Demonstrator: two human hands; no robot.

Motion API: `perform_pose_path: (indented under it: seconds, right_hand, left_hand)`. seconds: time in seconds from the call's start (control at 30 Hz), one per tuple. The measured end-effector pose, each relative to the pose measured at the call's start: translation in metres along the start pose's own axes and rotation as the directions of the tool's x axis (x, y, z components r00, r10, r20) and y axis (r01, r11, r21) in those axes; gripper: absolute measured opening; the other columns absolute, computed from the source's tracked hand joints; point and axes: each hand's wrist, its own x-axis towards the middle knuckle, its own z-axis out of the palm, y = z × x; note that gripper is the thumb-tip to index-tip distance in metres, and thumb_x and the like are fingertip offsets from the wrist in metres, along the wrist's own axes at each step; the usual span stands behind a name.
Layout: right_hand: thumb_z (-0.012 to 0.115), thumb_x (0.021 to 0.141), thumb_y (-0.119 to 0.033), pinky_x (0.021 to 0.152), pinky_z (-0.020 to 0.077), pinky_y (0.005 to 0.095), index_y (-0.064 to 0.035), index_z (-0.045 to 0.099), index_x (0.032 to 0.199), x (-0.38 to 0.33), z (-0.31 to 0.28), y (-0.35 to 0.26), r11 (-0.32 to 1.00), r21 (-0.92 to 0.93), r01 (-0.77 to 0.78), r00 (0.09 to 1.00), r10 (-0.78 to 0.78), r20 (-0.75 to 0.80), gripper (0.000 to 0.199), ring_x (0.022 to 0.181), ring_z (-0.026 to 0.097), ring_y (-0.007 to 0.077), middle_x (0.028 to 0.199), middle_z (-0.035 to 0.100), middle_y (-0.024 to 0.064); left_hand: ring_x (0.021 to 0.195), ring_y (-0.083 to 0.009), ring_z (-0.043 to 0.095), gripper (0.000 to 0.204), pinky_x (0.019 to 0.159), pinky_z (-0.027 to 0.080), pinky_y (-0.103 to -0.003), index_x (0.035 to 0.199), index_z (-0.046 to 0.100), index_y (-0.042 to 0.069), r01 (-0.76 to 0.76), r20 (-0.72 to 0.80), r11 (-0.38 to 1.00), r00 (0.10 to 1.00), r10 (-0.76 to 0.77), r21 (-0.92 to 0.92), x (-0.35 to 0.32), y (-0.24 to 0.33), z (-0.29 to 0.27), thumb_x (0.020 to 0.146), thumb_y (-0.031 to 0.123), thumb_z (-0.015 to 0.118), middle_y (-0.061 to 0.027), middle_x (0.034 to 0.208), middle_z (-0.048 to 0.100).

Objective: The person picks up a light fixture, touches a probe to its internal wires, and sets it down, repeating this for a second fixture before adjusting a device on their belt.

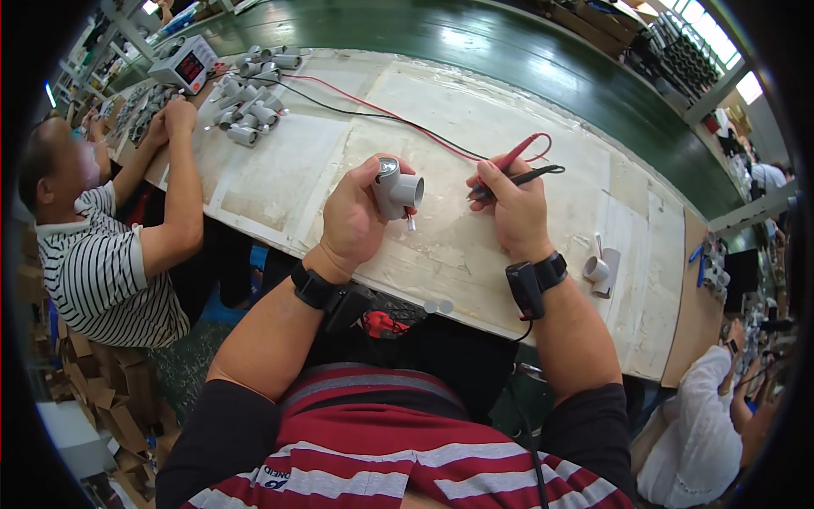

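My left hand (352, 216) is closed around a grey T-shaped housing (396, 190), one round opening turned toward the right. A small white connector (411, 225) hangs below the housing. Across from it, my right hand (515, 204) grips two test probes together, a red probe (514, 153) and a black probe (527, 176). Their tips point left, close to the housing but apart from it. A red and a black lead (373, 111) run back over the table to a white meter box (184, 65) with a lit red display.
More grey T-shaped housings (246, 106) are heaped at the back left. Another housing (602, 270) lies right of my right forearm. A co-worker in a striped shirt (110, 263) works at the left. A green surface (365, 38) runs behind the table (483, 263).
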Motion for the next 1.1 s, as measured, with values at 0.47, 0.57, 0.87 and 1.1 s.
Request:
perform_pose_path:
  seconds: [0.47, 0.57, 0.87, 1.1]
  right_hand:
    - [0.070, 0.101, -0.017, 0.057, 0.0547, 0.0265, -0.0027, 0.065, 0.103, 0.003, 0.000, 0.003, 0.999, -0.032, -0.002, 1.000, 0.001, -0.009, 0.016, 0.067, 0.066, 0.0148, 0.086, 0.071, 0.0094]
    - [0.070, 0.101, -0.017, 0.056, 0.0543, 0.0266, -0.0026, 0.065, 0.103, 0.003, 0.002, 0.003, 1.000, -0.030, -0.001, 1.000, 0.000, -0.007, 0.016, 0.067, 0.066, 0.0149, 0.086, 0.071, 0.0094]
    - [0.070, 0.101, -0.018, 0.056, 0.0538, 0.0274, -0.0025, 0.065, 0.103, -0.001, 0.001, 0.004, 0.998, -0.062, -0.008, 1.000, 0.007, -0.014, 0.016, 0.066, 0.066, 0.0157, 0.085, 0.071, 0.0101]
    - [0.070, 0.101, -0.019, 0.055, 0.0536, 0.0270, -0.0035, 0.066, 0.101, -0.002, -0.006, 0.011, 0.998, -0.055, 0.005, 1.000, -0.006, -0.021, 0.016, 0.065, 0.065, 0.0148, 0.084, 0.071, 0.0092]
  left_hand:
    - [0.081, -0.0267, 0.066, 0.036, 0.079, 0.055, -0.040, 0.102, 0.067, -0.001, 0.052, -0.032, 0.999, 0.998, -0.052, -0.006, -0.003, 0.015, -0.025, 0.094, 0.025, 0.045, -0.0150, 0.091, 0.069]
    - [0.081, -0.0282, 0.066, 0.035, 0.077, 0.057, -0.042, 0.099, 0.067, -0.002, 0.021, -0.056, 1.000, 0.998, -0.020, 0.017, -0.002, 0.014, -0.032, 0.092, 0.022, 0.043, -0.0163, 0.090, 0.068]
    - [0.074, -0.0309, 0.066, 0.034, 0.071, 0.059, -0.048, 0.097, 0.066, -0.003, 0.087, -0.092, 0.995, 0.992, -0.091, -0.038, -0.015, 0.032, -0.041, 0.090, 0.018, 0.040, -0.0184, 0.088, 0.067]
    - [0.067, -0.0245, 0.065, 0.033, 0.058, 0.052, -0.040, 0.097, 0.064, 0.008, 0.145, -0.512, 0.988, 0.846, -0.147, -0.044, -0.006, 0.084, -0.109, 0.105, 0.040, 0.056, -0.0082, 0.081, 0.066]
